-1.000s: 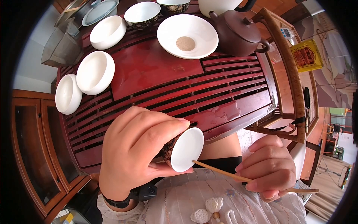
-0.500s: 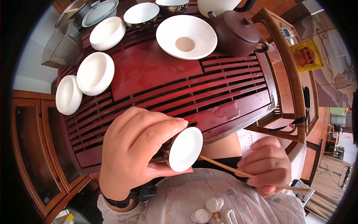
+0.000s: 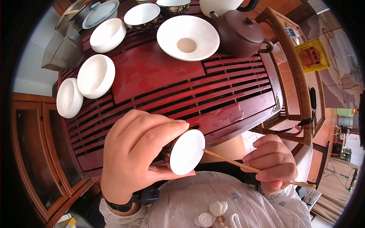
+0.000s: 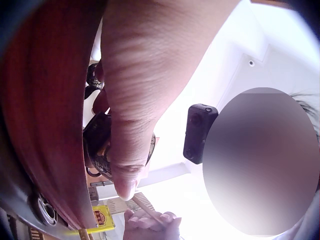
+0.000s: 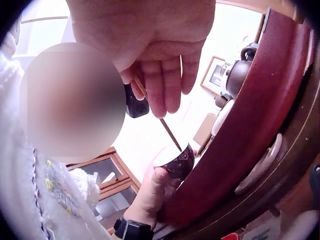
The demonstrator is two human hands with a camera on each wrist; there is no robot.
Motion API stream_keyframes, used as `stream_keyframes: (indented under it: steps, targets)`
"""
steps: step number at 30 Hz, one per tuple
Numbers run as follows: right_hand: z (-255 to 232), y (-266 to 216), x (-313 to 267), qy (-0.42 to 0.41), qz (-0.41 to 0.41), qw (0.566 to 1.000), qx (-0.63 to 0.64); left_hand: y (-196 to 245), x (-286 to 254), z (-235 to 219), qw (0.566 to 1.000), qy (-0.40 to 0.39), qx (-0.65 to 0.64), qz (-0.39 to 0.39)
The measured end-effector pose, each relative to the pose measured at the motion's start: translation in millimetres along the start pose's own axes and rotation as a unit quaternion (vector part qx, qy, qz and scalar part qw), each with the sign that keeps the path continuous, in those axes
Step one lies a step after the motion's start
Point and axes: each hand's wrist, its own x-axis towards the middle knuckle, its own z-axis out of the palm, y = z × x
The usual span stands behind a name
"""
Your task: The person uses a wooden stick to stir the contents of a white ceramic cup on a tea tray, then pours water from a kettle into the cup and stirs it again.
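Observation:
My left hand (image 3: 129, 152) grips a small teacup (image 3: 187, 152) with a dark patterned outside and a white inside. Thumb and fingers hold it on opposite sides, tilted so its mouth faces up toward the head camera. Between its thumb and curled fingers, my right hand (image 3: 273, 163) pinches a thin wooden stick (image 3: 226, 162) that curves slightly at its far end. The stick's near tip is right at the cup's right rim. In the right wrist view the stick slants down to the mouth of the teacup (image 5: 181, 162).
Ahead lies a dark red slatted tea tray (image 3: 159, 81). On it stand a wide white bowl (image 3: 207, 34) with a brownish disc at its bottom, a brown teapot (image 3: 239, 36), white round bowls (image 3: 97, 76) and dark patterned bowls (image 3: 142, 19). A rattan stand (image 3: 300, 79) is at the right.
The stick's tip was inside the cup at its lower right, then passed behind the rim, and now sits higher at the right rim. The cup has shifted slightly left with the left hand.

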Motion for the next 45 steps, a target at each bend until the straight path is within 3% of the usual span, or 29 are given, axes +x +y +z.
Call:
stream_keyframes:
  steps: [5, 8, 11, 17, 22, 24, 28, 31, 39, 45]
  targets:
    - [1, 2, -2, -0.012, -0.008, 0.998, 0.068, 0, 0, 0, 1.0, 0.003, 0.0, 0.005]
    - [4, 2, 5, 0.007, -0.005, 0.998, 0.06, 0, 0, 0, 1.0, 0.003, 0.001, 0.006]
    - [10, -1, 18, -0.05, 0.055, 0.997, -0.012, -1, 0, 0, 1.0, 0.005, -0.001, 0.009]
    - [4, 2, 16, -0.038, 0.046, 0.996, 0.071, 0, 0, 0, 1.0, 0.007, 0.005, 0.011]
    - [0, -4, 19, -0.032, 0.008, 0.999, -0.018, 0, -2, 2, 0.999, 0.019, 0.046, 0.021]
    - [0, -6, 20, -0.065, -0.008, 0.994, -0.084, 0, -1, 3, 0.998, 0.019, 0.047, 0.021]
    - [1, -8, 23, -0.101, -0.004, 0.993, -0.052, 0, -2, 4, 0.999, 0.02, 0.047, 0.016]
    - [1, -11, 21, -0.072, -0.025, 0.988, -0.132, 0, -2, 3, 0.999, 0.019, 0.044, 0.015]
    - [15, -12, 29, -0.098, -0.007, 0.993, -0.069, 0, 0, 1, 1.0, 0.0, 0.0, -0.012]
    - [21, -6, 33, -0.055, -0.036, 0.994, -0.084, -2, -5, -1, 0.998, -0.033, -0.022, -0.052]
